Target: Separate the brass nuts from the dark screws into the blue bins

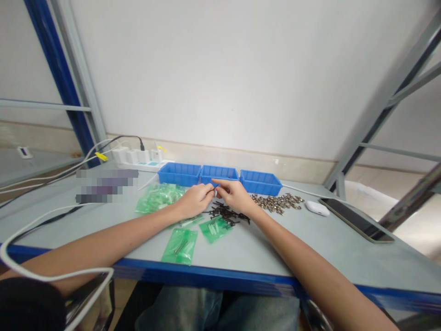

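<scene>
Work seemingly part-done: just beyond a loose heap of dark screw-like parts (227, 212), the seated person's left hand (198, 201) pinches a thin dark piece (215, 187), the right hand's (236, 195) finger grip indistinct, while green bags (160, 195) holding contents lie leftward and shiny metal pieces (279, 202) remain loose rightward.

A thin dark piece (215, 187) is held slantwise above the worktop, too small and covered to show its full shape. Just nearer lies a loose heap of dark screws (225, 212), slender shafts pointing every way, some strays spread at its right side. A see-through green bag (212, 230), pale slim pieces showing inside, lies flat at the heap's near edge, touching it.
</scene>
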`<control>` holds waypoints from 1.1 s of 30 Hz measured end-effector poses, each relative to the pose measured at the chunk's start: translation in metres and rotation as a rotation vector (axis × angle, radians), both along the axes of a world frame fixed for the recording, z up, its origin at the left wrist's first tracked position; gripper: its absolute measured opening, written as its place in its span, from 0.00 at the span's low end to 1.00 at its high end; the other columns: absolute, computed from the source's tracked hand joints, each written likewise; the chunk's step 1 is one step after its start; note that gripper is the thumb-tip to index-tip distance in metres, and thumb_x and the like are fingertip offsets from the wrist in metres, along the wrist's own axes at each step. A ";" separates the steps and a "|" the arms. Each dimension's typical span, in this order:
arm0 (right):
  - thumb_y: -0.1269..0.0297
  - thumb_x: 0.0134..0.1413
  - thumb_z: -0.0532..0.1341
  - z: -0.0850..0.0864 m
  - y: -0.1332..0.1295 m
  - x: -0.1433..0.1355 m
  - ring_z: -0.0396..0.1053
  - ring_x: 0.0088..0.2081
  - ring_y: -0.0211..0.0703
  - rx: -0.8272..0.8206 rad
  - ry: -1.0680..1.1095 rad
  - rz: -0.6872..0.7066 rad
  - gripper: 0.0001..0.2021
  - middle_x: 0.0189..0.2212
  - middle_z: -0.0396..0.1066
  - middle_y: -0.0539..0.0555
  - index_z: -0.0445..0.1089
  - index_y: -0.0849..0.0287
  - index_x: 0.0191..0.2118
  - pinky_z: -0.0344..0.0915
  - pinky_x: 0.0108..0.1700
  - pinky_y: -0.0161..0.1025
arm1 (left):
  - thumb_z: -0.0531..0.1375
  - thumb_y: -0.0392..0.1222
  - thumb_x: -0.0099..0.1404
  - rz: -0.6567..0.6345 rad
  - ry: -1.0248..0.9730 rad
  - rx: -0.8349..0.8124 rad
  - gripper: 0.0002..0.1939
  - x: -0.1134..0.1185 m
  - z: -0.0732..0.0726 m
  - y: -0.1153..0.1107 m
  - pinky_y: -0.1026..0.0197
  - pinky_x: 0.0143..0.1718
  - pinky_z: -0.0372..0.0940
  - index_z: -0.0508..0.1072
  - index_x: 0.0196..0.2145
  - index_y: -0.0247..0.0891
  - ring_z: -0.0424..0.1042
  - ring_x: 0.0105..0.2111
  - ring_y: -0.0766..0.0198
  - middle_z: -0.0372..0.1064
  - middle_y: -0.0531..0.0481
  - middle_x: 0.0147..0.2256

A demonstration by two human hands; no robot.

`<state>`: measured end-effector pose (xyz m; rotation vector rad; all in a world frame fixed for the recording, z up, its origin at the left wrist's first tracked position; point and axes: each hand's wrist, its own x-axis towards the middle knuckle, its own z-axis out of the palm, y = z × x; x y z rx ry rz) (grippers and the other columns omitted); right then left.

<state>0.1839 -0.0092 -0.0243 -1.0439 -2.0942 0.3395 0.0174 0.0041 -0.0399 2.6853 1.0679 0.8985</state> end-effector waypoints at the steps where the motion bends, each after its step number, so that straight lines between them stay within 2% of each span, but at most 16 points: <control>1: 0.71 0.54 0.52 0.001 0.000 0.000 0.68 0.29 0.39 -0.003 -0.011 -0.003 0.17 0.29 0.74 0.54 0.69 0.65 0.49 0.63 0.35 0.35 | 0.45 0.40 0.66 -0.001 0.002 -0.001 0.12 0.000 0.000 0.000 0.63 0.32 0.56 0.62 0.27 0.38 0.65 0.29 0.64 0.65 0.51 0.26; 8: 0.68 0.53 0.55 0.003 -0.003 0.000 0.69 0.25 0.39 -0.016 -0.025 -0.115 0.14 0.23 0.74 0.53 0.74 0.63 0.42 0.62 0.31 0.33 | 0.45 0.39 0.66 -0.005 -0.031 -0.035 0.12 0.000 0.001 -0.001 0.63 0.33 0.57 0.63 0.28 0.38 0.65 0.30 0.64 0.65 0.51 0.26; 13: 0.64 0.50 0.59 0.001 0.000 0.001 0.66 0.23 0.38 0.065 0.010 -0.230 0.10 0.21 0.72 0.51 0.75 0.61 0.35 0.59 0.28 0.33 | 0.45 0.40 0.66 -0.005 -0.044 -0.035 0.12 0.000 0.001 -0.001 0.62 0.33 0.58 0.63 0.28 0.38 0.65 0.30 0.64 0.65 0.52 0.26; 16: 0.63 0.50 0.60 0.000 0.000 0.001 0.65 0.23 0.37 0.095 0.019 -0.271 0.09 0.20 0.70 0.49 0.74 0.60 0.35 0.58 0.28 0.32 | 0.45 0.41 0.66 0.002 -0.038 -0.035 0.12 0.000 0.000 -0.001 0.63 0.33 0.58 0.62 0.28 0.38 0.65 0.30 0.64 0.65 0.52 0.26; 22: 0.67 0.51 0.58 0.000 -0.002 0.001 0.66 0.25 0.37 0.134 -0.090 -0.177 0.13 0.23 0.71 0.49 0.70 0.59 0.44 0.59 0.32 0.32 | 0.45 0.41 0.66 0.020 -0.026 -0.013 0.12 0.000 0.001 0.000 0.62 0.33 0.57 0.63 0.28 0.38 0.65 0.30 0.63 0.65 0.51 0.26; 27: 0.70 0.52 0.55 0.001 -0.004 0.000 0.68 0.28 0.38 0.184 -0.203 -0.148 0.12 0.28 0.73 0.51 0.70 0.57 0.43 0.59 0.33 0.32 | 0.45 0.40 0.66 0.028 -0.006 -0.019 0.12 0.000 0.002 0.000 0.62 0.33 0.57 0.63 0.28 0.38 0.66 0.31 0.63 0.65 0.51 0.27; 33: 0.68 0.55 0.54 0.000 -0.005 0.001 0.69 0.30 0.39 0.207 -0.229 -0.180 0.12 0.31 0.74 0.52 0.70 0.57 0.43 0.60 0.34 0.33 | 0.44 0.40 0.66 -0.001 -0.062 -0.059 0.12 -0.001 0.001 -0.001 0.62 0.35 0.59 0.64 0.30 0.38 0.66 0.32 0.63 0.67 0.51 0.29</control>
